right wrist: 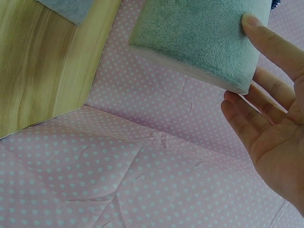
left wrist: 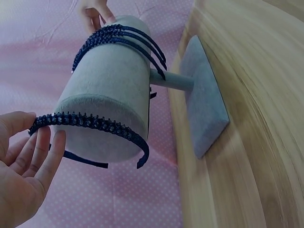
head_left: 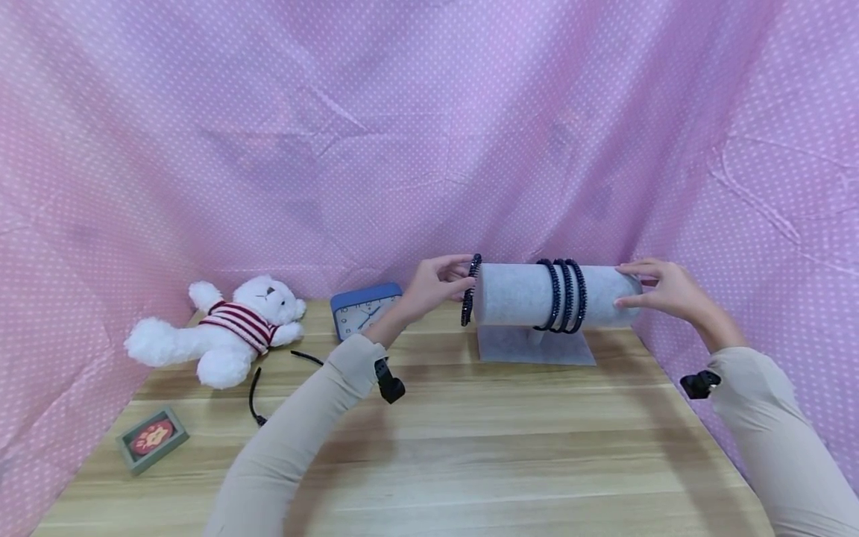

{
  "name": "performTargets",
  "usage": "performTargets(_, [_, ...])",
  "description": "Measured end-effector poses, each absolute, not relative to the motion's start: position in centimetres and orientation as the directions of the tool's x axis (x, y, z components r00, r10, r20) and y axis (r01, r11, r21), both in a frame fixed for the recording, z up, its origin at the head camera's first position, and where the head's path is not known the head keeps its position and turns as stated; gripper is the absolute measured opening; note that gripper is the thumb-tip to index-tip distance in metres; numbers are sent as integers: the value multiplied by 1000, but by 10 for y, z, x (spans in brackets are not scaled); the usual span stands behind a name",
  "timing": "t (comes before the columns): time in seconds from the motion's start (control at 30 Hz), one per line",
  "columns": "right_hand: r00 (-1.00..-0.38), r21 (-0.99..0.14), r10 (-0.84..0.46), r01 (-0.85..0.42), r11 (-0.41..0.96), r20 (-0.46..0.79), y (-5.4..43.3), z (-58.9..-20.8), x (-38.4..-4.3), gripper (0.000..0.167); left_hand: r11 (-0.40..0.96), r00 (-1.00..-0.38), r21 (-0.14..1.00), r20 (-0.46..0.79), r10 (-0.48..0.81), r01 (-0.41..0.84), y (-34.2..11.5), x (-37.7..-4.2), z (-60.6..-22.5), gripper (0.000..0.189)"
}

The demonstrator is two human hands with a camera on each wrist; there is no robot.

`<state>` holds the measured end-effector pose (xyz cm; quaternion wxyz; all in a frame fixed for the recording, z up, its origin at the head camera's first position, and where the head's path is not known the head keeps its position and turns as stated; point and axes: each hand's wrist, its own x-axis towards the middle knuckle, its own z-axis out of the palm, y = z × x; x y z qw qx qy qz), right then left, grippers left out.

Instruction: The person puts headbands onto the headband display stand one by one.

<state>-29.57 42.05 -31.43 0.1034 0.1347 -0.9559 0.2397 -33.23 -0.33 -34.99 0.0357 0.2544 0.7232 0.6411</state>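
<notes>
Left fingers (left wrist: 53, 159) pinch a headband (left wrist: 97, 122), ends apparently downward; right fingers (right wrist: 275, 89) grip the roll (head_left: 513, 294), long axis sideways.

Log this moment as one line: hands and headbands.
Left hand: pinches headband at one end of grey roll | Right hand: holds roll's other end | On roll: three dark headbands

Your left hand (head_left: 436, 283) pinches a dark, beaded headband (left wrist: 95, 121), an open-ended hoop held upright just beside the left end of the grey, plush cylinder (head_left: 510, 294). That cylinder lies level on a short post above a flat, grey base (head_left: 496, 347) resting on the worktop (head_left: 503, 432), and your right hand (head_left: 664, 289) grips its right end. Three similar dark headbands (head_left: 567, 298) sit around it, side by side near its middle, their open ends downward.
</notes>
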Motion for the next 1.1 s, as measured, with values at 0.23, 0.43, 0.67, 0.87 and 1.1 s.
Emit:
performTargets(0.23, [-947,-438,-204,-298,849,249,421,-314,-296,69,59,-852,934,295,432,353,6,-332,-350,49])
performTargets(0.43, [-952,-433,-201,-285,855,230,420,-312,-296,69,75,-854,929,299,426,362,11,-331,-348,47])
performTargets(0.67, [-962,-436,-186,-258,862,201,419,-310,-295,71,125,-852,909,314,420,397,15,-330,-347,47])
performTargets(0.87, [-958,-423,-195,-269,866,211,420,-311,-296,71,152,-839,896,314,444,416,15,-331,-347,47])
performTargets(1.1, [-954,-421,-203,-281,862,220,421,-314,-296,70,182,-829,891,289,479,416,14,-334,-347,47])
